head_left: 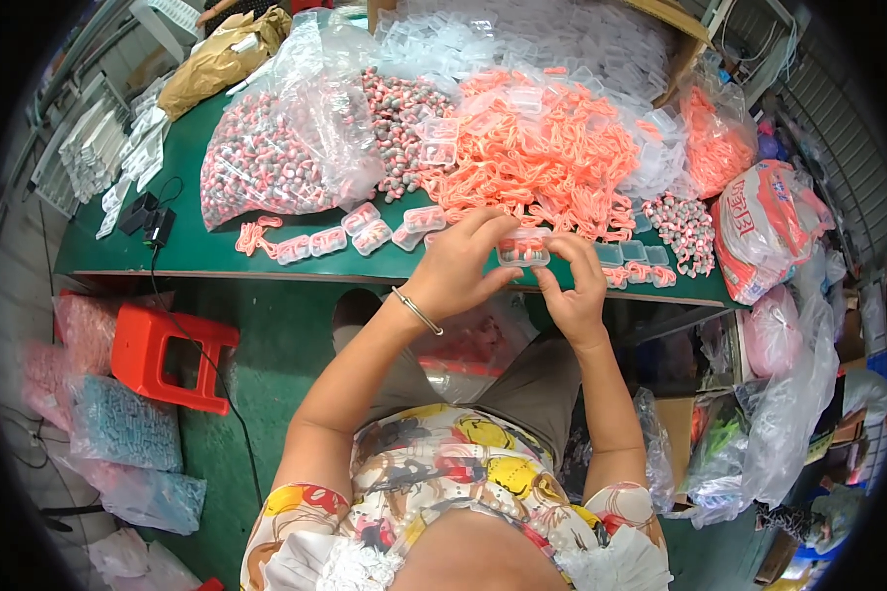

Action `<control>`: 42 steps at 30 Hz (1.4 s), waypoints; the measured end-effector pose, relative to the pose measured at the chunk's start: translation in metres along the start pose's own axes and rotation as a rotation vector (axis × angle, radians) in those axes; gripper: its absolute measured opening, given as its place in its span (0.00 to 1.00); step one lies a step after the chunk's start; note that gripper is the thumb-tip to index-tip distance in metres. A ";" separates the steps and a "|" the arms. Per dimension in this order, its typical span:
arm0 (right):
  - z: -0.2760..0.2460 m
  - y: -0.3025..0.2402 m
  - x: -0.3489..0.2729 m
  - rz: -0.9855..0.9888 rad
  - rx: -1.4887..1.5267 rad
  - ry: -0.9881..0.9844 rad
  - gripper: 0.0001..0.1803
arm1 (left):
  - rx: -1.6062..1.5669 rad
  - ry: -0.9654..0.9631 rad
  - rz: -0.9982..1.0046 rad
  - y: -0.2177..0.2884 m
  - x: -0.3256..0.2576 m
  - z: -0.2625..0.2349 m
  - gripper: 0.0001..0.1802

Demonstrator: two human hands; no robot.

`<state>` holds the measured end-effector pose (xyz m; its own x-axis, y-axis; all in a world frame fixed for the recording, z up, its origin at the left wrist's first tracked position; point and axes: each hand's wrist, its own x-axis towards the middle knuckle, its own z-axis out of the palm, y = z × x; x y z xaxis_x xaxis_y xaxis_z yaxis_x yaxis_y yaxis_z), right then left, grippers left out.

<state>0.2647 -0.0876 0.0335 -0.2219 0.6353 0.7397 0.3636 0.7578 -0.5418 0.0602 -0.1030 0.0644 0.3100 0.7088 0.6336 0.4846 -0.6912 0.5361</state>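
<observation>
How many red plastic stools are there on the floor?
1: a red plastic stool stands on the green floor left of the person, below the green table edge. Others may be hidden by bags.

One head-worn fisheye view looks steeply down from above the person's chest, facing away over the lap to the green worktop (197, 251). Both hands sit near, at centre; the worktop's far edge bends toward the rim.

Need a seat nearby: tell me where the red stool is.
The red stool stands on the green floor at the person's left, below the green table's edge, beside pink and blue bags.
</observation>
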 end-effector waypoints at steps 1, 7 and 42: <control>0.000 0.000 0.001 -0.006 -0.013 0.002 0.20 | 0.027 0.019 0.027 0.000 0.000 0.000 0.29; 0.003 -0.006 0.010 -0.063 -0.077 -0.016 0.20 | 0.023 -0.003 0.000 -0.002 0.001 -0.006 0.28; 0.025 0.006 0.012 0.129 0.128 -0.196 0.13 | -0.119 0.147 -0.071 -0.027 -0.019 0.000 0.15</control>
<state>0.2418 -0.0720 0.0292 -0.3567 0.7352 0.5765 0.2859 0.6734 -0.6818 0.0412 -0.0982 0.0381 0.1513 0.7345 0.6616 0.3980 -0.6579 0.6393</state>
